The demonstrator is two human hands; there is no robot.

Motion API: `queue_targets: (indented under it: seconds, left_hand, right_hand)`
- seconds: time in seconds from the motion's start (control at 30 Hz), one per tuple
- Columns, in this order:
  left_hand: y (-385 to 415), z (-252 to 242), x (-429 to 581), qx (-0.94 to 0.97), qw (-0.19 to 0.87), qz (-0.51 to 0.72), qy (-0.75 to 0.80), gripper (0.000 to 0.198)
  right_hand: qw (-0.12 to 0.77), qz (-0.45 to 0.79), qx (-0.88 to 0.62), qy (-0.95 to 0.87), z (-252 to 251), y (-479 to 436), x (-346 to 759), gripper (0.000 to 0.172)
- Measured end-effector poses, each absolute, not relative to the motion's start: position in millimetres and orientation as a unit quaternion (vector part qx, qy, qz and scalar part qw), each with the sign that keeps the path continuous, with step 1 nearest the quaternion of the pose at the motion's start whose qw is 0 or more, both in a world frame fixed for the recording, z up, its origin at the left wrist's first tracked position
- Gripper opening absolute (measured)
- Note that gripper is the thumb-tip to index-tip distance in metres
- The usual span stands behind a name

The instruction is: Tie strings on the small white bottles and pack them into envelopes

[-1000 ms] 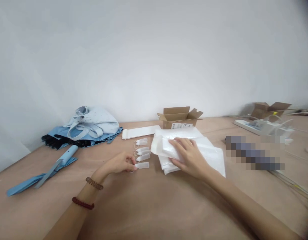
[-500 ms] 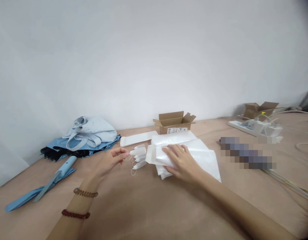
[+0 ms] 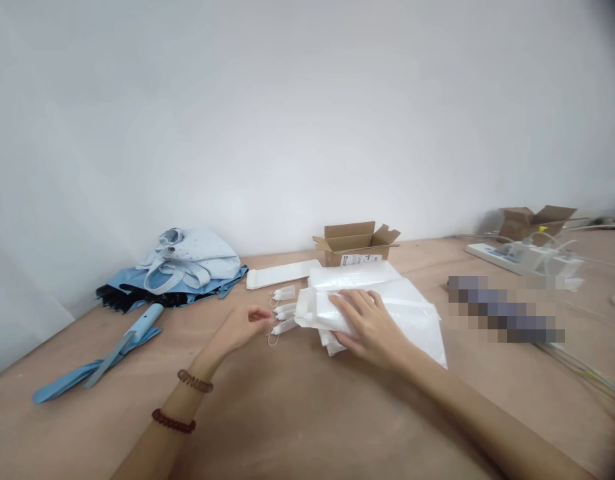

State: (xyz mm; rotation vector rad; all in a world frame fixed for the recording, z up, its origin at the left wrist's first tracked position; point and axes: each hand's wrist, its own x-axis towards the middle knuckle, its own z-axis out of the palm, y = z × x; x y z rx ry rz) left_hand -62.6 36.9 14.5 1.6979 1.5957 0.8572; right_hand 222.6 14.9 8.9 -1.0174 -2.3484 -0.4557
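My right hand (image 3: 370, 327) grips a white envelope (image 3: 321, 308), with the fingers on top and the thumb along its near edge. The envelope's end points left, above a stack of white translucent plastic packaging (image 3: 414, 313). My left hand (image 3: 244, 327) is just left of several small white tag-like pieces with string loops (image 3: 286, 325). Its fingers are curled together beside the middle pieces; whether a string or piece is between them is too blurred to make out. Two beaded bracelets circle the left wrist.
A flat white envelope (image 3: 284, 273) lies behind the small pieces, beside an open cardboard box (image 3: 357, 253). On the left are a light blue cloth bag (image 3: 212, 257) and a blue umbrella (image 3: 147, 320). A power strip (image 3: 524, 257), cables and another box (image 3: 532, 223) stand right.
My left hand has come lower and closer to the small white pieces, its fingers more curled. My right hand keeps its hold on the envelope. The whole view has shifted slightly.
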Motion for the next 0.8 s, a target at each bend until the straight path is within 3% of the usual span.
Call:
queue_targets:
  seconds: [0.1,0.27,0.5,0.67,0.8]
  left_hand:
    - [43,-4,-66,0.689,0.340,0.235,0.595,0.025]
    - [42,-3,-58,0.694,0.381,0.241,0.561,0.019]
    - [25,43,-68,0.651,0.328,0.355,0.585,0.022]
    - [21,47,-63,0.645,0.332,0.412,0.551,0.025]
    - [24,43,-60,0.588,0.276,0.513,0.561,0.022]
  right_hand:
    - [0.262,-0.165,-0.380,-0.871,9,15,223,0.046]
    - [0.260,-0.166,-0.384,-0.870,8,15,223,0.048]
    - [0.255,-0.176,-0.382,-0.871,7,16,222,0.049]
    - [0.249,-0.176,-0.385,-0.871,7,14,222,0.048]
    - [0.241,-0.175,-0.387,-0.873,7,14,222,0.048]
